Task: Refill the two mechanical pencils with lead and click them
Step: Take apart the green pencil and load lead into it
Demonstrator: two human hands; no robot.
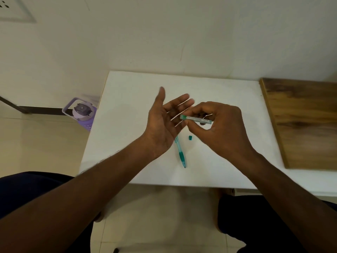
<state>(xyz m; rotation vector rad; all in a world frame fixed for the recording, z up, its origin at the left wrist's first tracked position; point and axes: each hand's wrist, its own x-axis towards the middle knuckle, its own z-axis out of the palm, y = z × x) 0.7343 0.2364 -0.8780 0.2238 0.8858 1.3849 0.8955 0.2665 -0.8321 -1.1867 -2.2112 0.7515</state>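
My right hand [217,123] pinches a thin clear lead case [197,119] with a green end, held level and pointing at my left palm. My left hand [164,121] is held palm up with straight fingers just beside the case's green end and holds nothing. Below the hands, a teal mechanical pencil [181,154] lies on the white table [127,106], its upper end hidden under my left hand. A small green cap [190,137] lies on the table to the right of the pencil. Only one pencil is in view.
A wooden board [306,123] lies on the right side of the table. A purple water bottle [82,112] stands on the floor left of the table. The wall is right behind the table's far edge. My knees are under the near edge.
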